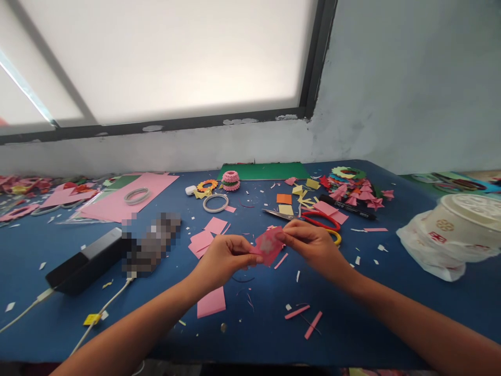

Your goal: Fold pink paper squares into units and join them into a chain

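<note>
Between my two hands, above the blue table, is a small folded piece of pink paper (268, 246) with a pale patch in its middle. My left hand (229, 256) pinches its left corner between thumb and fingers. At the upper right edge, my right hand (311, 245) grips it the same way. Just behind my right hand lie scissors (324, 221) with red and yellow handles, blades pointing left. Pink paper squares (201, 241) rest beyond my left hand, and another pink square (212, 302) lies nearer the table's front edge.
A black marker (352, 208) and a heap of folded paper pieces (358, 185) lie at the back right. To the right stands a white tub (462, 219) in a plastic bag. A tape roll (215, 203), a black box (88, 258) with a cable, and scattered scraps occupy the table (266, 329).
</note>
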### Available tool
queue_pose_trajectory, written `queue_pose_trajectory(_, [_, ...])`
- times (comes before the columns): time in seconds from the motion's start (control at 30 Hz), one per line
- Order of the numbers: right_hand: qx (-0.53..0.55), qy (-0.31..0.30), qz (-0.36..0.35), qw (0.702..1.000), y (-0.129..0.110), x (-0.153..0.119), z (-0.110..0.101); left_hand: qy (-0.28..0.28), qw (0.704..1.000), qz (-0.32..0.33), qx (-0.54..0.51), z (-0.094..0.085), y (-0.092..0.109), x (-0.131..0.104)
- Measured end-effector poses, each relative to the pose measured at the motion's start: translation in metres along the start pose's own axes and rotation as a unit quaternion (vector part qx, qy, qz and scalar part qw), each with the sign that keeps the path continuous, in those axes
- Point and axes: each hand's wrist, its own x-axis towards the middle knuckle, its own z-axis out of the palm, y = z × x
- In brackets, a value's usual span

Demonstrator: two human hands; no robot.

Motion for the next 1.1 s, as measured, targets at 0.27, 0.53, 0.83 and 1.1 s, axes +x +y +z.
queue_pose_trajectory(0.27, [0.140,0.059,0.129,0.980,-0.002,-0.004,0.009,0.065,0.991,-0.019,-0.119,0.005,0.009,0.000])
queue_pose_trajectory(0.53, [0.154,-0.008,0.155,0.976,-0.001,-0.004,0.012,-0.027,0.976,-0.004,-0.216,0.010,-0.001,-0.004])
queue_pose_trajectory(0.83, [0.117,-0.048,0.147,0.981,-0.008,-0.006,0.014,-0.087,0.993,0.011,-0.074,0.013,0.004,-0.009])
queue_pose_trajectory(1.1, [0.127,-0.066,0.152,0.978,-0.008,-0.010,0.018,-0.102,0.993,0.031,-0.054,0.018,0.004,-0.012])
